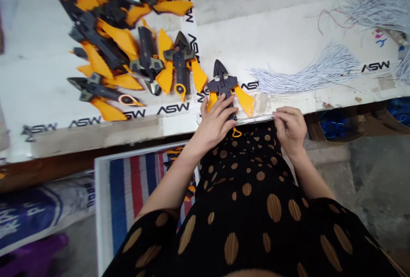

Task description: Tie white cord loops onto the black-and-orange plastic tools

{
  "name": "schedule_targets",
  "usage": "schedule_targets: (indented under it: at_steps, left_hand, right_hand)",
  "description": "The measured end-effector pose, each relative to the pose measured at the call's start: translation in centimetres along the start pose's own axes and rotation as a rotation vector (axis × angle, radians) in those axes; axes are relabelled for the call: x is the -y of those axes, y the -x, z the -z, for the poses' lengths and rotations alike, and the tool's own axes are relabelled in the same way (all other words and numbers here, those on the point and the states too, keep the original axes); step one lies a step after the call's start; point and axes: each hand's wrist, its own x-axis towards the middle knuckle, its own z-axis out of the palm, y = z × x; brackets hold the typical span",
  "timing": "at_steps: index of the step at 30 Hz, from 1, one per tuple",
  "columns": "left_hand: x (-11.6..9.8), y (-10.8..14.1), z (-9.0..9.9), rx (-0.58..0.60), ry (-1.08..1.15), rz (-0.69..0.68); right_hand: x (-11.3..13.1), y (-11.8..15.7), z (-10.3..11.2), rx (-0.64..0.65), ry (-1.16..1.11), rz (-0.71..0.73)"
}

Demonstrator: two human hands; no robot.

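Note:
My left hand (pixel 215 119) lies over the rear of a dark grey toy plane (pixel 223 83) and holds it at the table's front edge. The toy has a pointed nose facing away from me, orange wings swept back, and an orange ring (pixel 236 132) at its tail that sticks out past the edge. To the right, my right hand (pixel 291 128) is closed in a pinch, with a thin white string (pixel 261 117) running from its fingertips toward the toy. Just left of my left hand lies a similar toy plane (pixel 182 61).
Several more orange and dark toy planes (pixel 112 33) are heaped at the left and back of the table (pixel 224 25). A bundle of white strings (pixel 307 74) lies to the right, and another bundle (pixel 381 10) sits behind it. Below left stands a striped, white-rimmed container (pixel 98 208) with toys inside.

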Motion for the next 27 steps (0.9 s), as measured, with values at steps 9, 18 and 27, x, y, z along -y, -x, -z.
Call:
schedule_targets:
  at_steps: [9, 18, 27]
  left_hand:
    - [-2.3, -2.8, 0.1, 0.059, 0.274, 0.136]
    - [-2.1, -2.7, 0.4, -0.071, -0.215, -0.009]
    - [-2.4, -3.1, -0.6, -0.012, -0.250, -0.077]
  right_hand:
    - [4.4, 2.0, -6.2, 0.418, -0.251, 0.361]
    - [2.2, 2.7, -4.4, 0.368, -0.242, 0.221]
    - [0.5, 1.7, -3.2, 0.250, -0.226, 0.035]
